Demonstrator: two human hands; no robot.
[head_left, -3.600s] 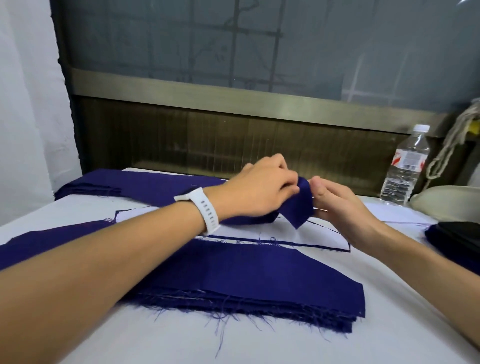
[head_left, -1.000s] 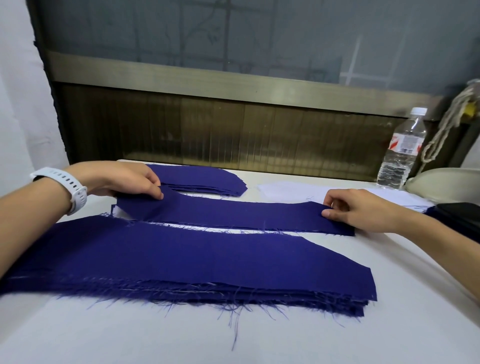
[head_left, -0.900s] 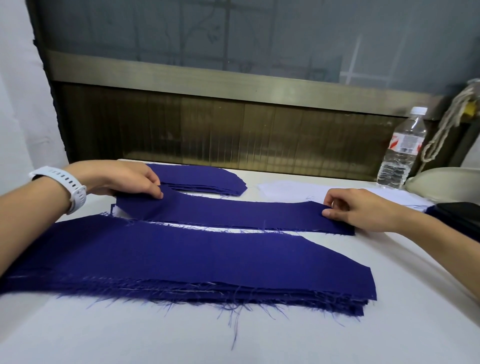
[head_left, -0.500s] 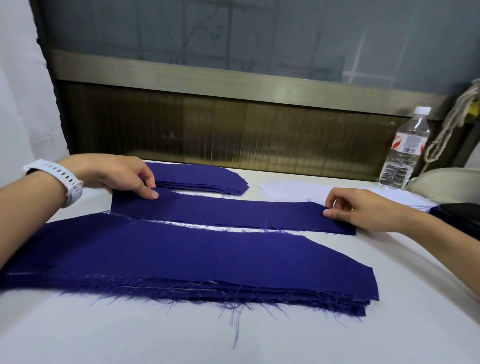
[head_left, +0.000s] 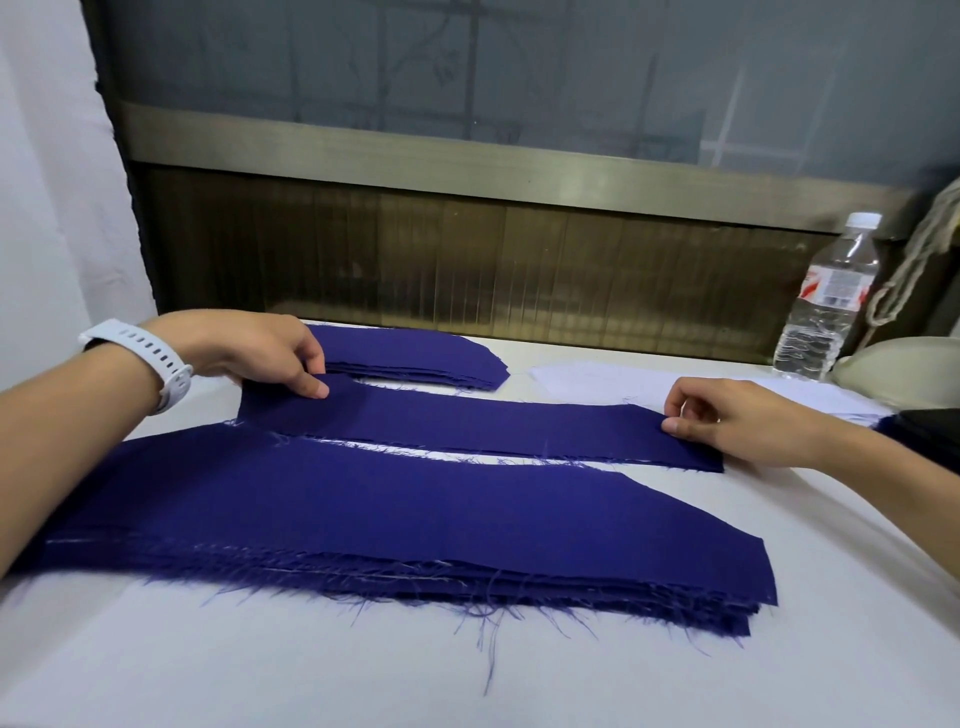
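Now: left hand (head_left: 254, 348) pinches left end of navy strip (head_left: 467, 426), thumb on top; right hand (head_left: 727, 415) pinches right end. Strip lies flat on table (head_left: 519, 675), long axis left-right, stretched between both hands, neither nearer. Toward person, just beside: thick navy stack (head_left: 389, 519). Beyond strip: smaller stack (head_left: 415, 356). Judged: coming move needs both ends shifted together.

fabric strip (head_left: 483, 431) | dark blue, long, narrow, frayed edges | flat, unfolded | across tabletop (head_left: 779, 649) middle, parallel to far edge
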